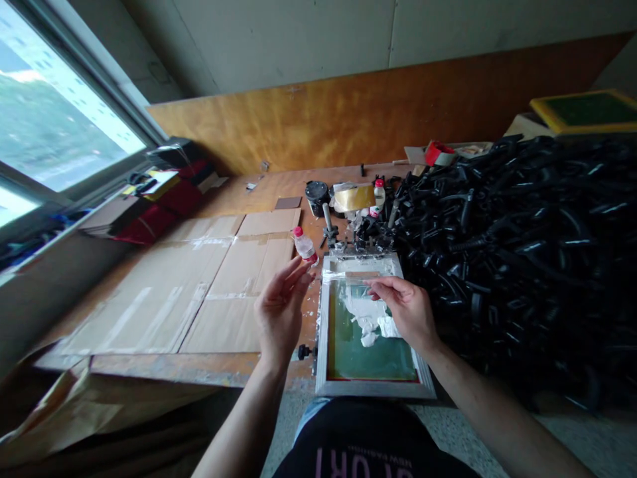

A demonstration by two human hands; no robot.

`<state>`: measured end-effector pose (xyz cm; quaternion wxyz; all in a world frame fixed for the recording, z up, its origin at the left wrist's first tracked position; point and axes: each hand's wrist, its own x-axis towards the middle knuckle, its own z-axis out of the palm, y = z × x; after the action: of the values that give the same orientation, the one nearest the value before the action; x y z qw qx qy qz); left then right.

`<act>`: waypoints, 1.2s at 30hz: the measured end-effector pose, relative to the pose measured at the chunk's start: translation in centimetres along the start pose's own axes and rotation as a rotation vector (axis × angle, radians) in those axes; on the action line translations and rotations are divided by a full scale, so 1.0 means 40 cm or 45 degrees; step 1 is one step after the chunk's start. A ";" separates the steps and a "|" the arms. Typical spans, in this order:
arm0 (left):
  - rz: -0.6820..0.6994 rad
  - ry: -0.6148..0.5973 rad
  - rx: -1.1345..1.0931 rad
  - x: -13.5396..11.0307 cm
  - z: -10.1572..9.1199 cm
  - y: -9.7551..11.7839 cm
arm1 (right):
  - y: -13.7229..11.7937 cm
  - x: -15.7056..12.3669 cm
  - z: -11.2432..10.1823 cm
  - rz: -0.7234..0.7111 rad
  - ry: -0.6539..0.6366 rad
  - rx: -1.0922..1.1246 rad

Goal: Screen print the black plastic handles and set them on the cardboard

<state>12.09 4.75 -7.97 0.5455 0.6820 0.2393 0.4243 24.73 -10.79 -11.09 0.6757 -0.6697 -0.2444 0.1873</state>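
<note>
My left hand (281, 309) is raised left of the screen-printing frame, its thumb and fingertips closed at the base of a small clear bottle (305, 247) with a red cap and red label. The bottle tilts up to the left. My right hand (405, 309) is over the far part of the frame, fingers closed on the right end of a flat scraper (361, 275) with a brownish edge. The screen-printing frame (322, 345) has a pale metal border and green mesh. White ink (365, 309) and a crumpled white wad (388, 326) lie on the mesh.
A large heap of black plastic parts (497, 265) fills the right side. Behind the frame stand metal clamps (329, 229), a black tub (317, 197), a yellow tape roll (354, 196) and another red-capped bottle (378, 198). Flattened cardboard (164, 292) covers the left of the table.
</note>
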 end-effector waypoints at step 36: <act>-0.204 -0.265 0.245 0.127 0.079 -0.283 | 0.120 0.104 0.009 0.332 0.361 -0.030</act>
<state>18.96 10.35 -17.22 0.5317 0.7501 0.2745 0.2817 28.26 -7.93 -15.56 0.6656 -0.7232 -0.0599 0.1743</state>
